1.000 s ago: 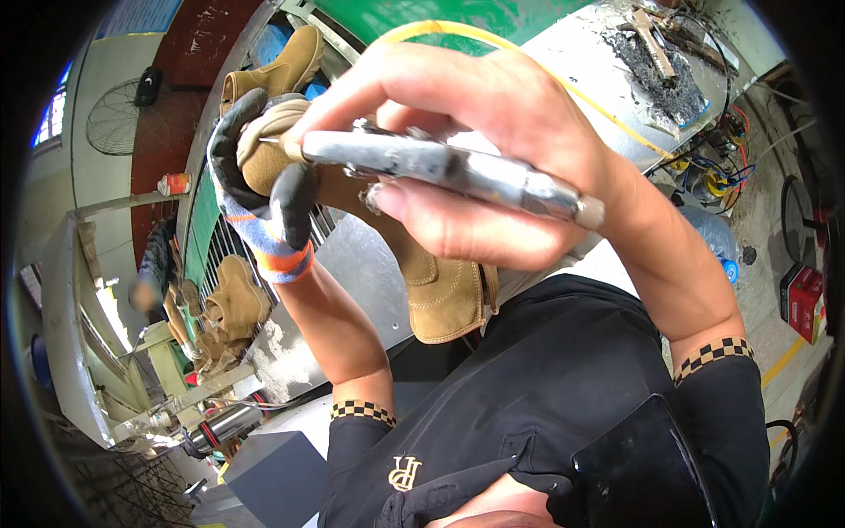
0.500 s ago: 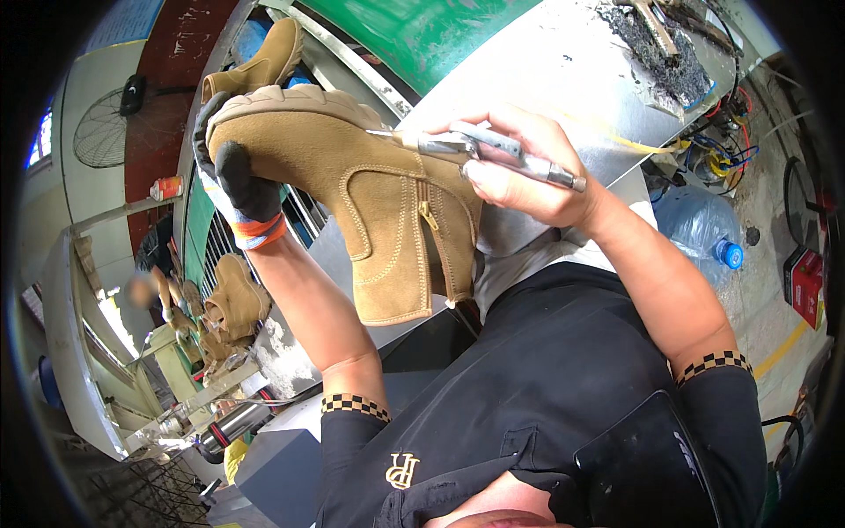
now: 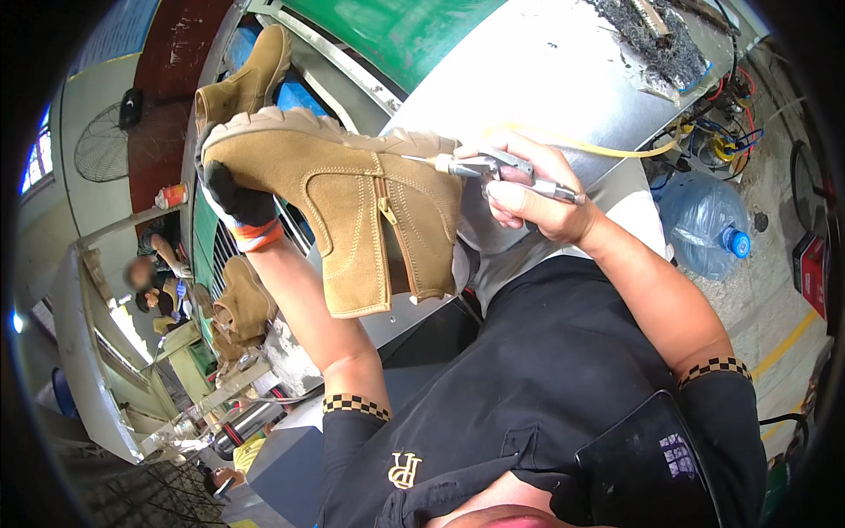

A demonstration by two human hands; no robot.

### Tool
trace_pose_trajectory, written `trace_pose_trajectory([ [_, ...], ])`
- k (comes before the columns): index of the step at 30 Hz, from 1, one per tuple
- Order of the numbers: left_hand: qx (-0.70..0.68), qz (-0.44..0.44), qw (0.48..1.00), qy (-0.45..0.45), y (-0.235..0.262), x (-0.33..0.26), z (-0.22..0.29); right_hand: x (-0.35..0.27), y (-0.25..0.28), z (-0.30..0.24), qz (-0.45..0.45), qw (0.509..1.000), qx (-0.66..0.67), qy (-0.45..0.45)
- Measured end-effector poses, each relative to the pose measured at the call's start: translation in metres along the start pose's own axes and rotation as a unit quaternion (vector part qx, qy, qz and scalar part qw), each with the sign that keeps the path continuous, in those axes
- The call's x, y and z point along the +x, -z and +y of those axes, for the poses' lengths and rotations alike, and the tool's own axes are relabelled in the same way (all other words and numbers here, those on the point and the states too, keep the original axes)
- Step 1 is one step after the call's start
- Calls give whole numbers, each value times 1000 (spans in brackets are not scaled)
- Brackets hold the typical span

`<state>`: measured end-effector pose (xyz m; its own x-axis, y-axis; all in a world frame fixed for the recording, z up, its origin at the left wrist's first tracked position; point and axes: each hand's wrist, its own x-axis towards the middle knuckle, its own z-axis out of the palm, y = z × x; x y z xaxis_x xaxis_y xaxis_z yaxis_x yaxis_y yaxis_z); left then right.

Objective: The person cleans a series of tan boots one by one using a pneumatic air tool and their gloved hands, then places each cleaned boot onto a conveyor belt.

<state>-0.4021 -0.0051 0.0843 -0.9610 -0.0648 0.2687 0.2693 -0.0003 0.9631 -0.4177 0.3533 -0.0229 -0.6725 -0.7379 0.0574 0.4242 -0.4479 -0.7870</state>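
Observation:
A tan suede boot (image 3: 304,207) is held sole up in front of me, its side zipper (image 3: 388,211) facing me and partly open. My left hand (image 3: 236,195), in a dark-coated glove with an orange cuff, is closed around the toe. My bare right hand (image 3: 547,189) grips a slim metal nozzle gun (image 3: 480,165) with a lever along its body. Its thin tip points left, close against the upper just below the sole edge near the heel; whether it touches I cannot tell.
Another tan boot (image 3: 245,79) lies at the upper left, and several more boots (image 3: 242,304) sit beyond my left forearm. A yellow hose (image 3: 616,152) crosses the pale worktop (image 3: 528,70). A large clear bottle (image 3: 704,224) stands at right. Another person (image 3: 157,273) works at far left.
The boot has shifted left and turned slightly, showing more of the heel side. The nozzle tip has moved along below the sole edge, farther toward the heel. Both hands keep their grip.

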Motion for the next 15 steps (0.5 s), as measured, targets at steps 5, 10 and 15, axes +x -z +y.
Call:
trace_pose_trajectory([
  [5,-59,-25,997,43,-9,-12,-9,-9,5,7,26,1000,8,-4],
  [10,-119,123,984,54,3,-42,-28,-14,3,1,55,998,41,-9],
  [15,-284,298,908,79,-46,-73,-35,-13,-4,10,74,997,27,-14],
])
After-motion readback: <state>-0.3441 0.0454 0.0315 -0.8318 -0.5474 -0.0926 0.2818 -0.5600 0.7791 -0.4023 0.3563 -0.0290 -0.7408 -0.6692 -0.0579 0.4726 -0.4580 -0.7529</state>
